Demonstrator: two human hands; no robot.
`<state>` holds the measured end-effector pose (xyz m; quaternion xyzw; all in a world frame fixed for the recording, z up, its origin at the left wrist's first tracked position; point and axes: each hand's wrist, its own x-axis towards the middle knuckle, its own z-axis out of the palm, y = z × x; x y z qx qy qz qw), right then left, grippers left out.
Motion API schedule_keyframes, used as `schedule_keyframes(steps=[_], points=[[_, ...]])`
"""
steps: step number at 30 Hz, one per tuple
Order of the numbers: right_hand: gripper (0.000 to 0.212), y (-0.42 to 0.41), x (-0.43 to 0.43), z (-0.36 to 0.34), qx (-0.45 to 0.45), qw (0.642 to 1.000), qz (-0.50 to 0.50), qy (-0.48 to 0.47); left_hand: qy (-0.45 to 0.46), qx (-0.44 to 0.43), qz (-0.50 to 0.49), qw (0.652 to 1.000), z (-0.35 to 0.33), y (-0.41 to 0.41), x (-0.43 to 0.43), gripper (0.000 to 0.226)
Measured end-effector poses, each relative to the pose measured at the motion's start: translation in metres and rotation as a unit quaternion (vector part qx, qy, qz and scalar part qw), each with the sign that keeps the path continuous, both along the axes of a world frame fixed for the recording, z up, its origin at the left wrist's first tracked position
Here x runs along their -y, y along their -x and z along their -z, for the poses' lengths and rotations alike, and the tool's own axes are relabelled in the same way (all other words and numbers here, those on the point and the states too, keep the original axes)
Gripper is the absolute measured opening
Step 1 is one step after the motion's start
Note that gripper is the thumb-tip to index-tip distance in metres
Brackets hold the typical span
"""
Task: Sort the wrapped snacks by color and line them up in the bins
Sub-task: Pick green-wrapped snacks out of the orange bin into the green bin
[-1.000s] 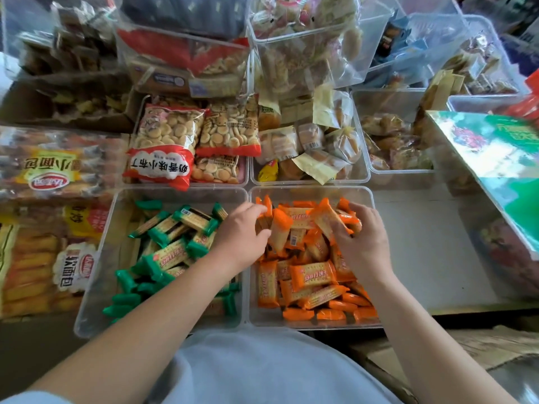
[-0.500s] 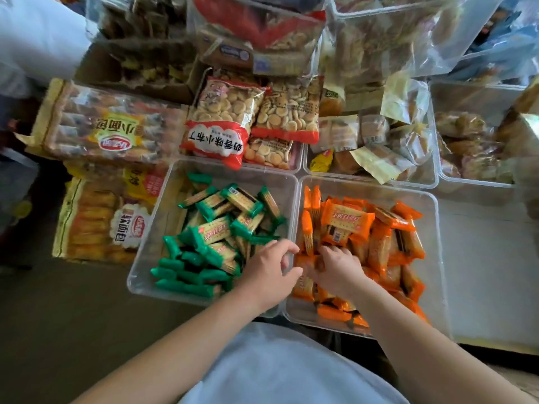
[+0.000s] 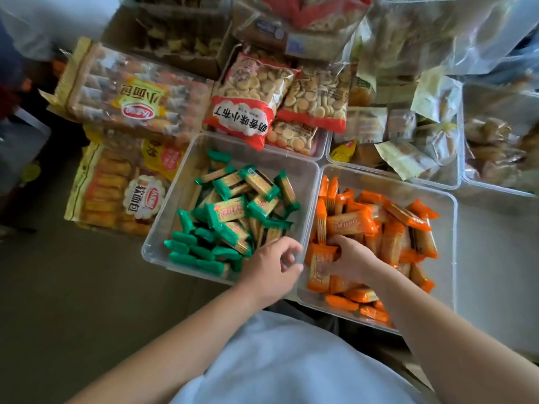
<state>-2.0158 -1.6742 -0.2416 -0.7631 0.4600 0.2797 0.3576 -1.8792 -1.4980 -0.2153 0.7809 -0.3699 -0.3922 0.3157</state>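
Observation:
Green-wrapped snacks [image 3: 233,217] lie in a loose heap in the left clear bin [image 3: 163,228]. Orange-wrapped snacks [image 3: 388,228] fill the right clear bin [image 3: 446,249], some standing on edge along its left wall. My right hand [image 3: 350,258] is down in the near left part of the orange bin, fingers curled over an upright orange snack [image 3: 319,266]. My left hand [image 3: 271,268] hovers over the near right corner of the green bin, by the wall between the two bins. Its fingers are loosely curled, and nothing shows in them.
Behind the bins lie bags of small round biscuits [image 3: 250,91] and clear tubs of wrapped cakes [image 3: 408,141]. Large bread packs [image 3: 131,97] sit to the left of the green bin. To the right of the orange bin is a white surface [image 3: 495,258].
Both hands have drawn back from the far end of the orange bin to its near left corner. My left hand has shifted to the green bin's corner. The view has swung left.

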Motion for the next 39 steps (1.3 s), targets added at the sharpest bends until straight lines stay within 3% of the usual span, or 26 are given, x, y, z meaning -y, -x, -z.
schedule_keyframes(steps=[4, 6, 9, 12, 18, 22, 25, 28, 30, 33, 36, 39], points=[[0.058, 0.012, -0.001, -0.009, 0.069, 0.995, 0.056, -0.036, 0.012, 0.008, -0.002, 1.0, 0.001, 0.001, 0.003, 0.02], [0.055, 0.025, 0.002, -0.02, 0.128, 0.982, 0.136, -0.021, 0.013, 0.009, -0.002, 1.0, 0.002, -0.001, 0.003, 0.018], [0.05, 0.05, 0.009, -0.047, 0.228, 0.93, 0.288, -0.012, 0.022, 0.014, -0.003, 1.0, 0.002, -0.002, 0.004, 0.017], [0.049, 0.067, 0.015, -0.062, 0.278, 0.891, 0.358, 0.013, 0.028, 0.022, 0.0, 0.999, 0.001, -0.001, 0.008, 0.017], [0.048, 0.062, 0.01, -0.072, 0.299, 0.895, 0.328, 0.034, 0.055, 0.079, 0.055, 0.994, -0.006, 0.008, 0.018, 0.019], [0.055, 0.063, 0.007, -0.069, 0.223, 0.949, 0.215, -0.06, 0.069, 0.104, 0.068, 0.99, -0.013, 0.012, 0.029, 0.02], [0.019, 0.085, 0.018, -0.071, 0.229, 0.945, 0.231, 0.03, 0.062, 0.112, 0.085, 0.988, -0.017, 0.009, 0.039, 0.016], [0.019, 0.11, 0.029, -0.07, 0.189, 0.941, 0.259, 0.105, 0.044, 0.109, 0.142, 0.983, -0.021, 0.019, 0.06, 0.019], [0.021, 0.121, 0.026, -0.063, 0.162, 0.955, 0.232, 0.088, 0.001, 0.097, 0.228, 0.969, -0.023, 0.036, 0.08, 0.031], [0.029, 0.137, 0.019, -0.047, 0.152, 0.96, 0.216, 0.097, -0.08, 0.094, 0.373, 0.92, -0.015, 0.07, 0.115, 0.068], [0.037, 0.152, 0.014, -0.04, 0.154, 0.952, 0.243, 0.102, -0.15, 0.154, 0.451, 0.866, 0.002, 0.097, 0.133, 0.105], [0.036, 0.162, 0.012, -0.035, 0.158, 0.948, 0.264, 0.083, -0.146, 0.224, 0.46, 0.847, 0.014, 0.111, 0.134, 0.104]])
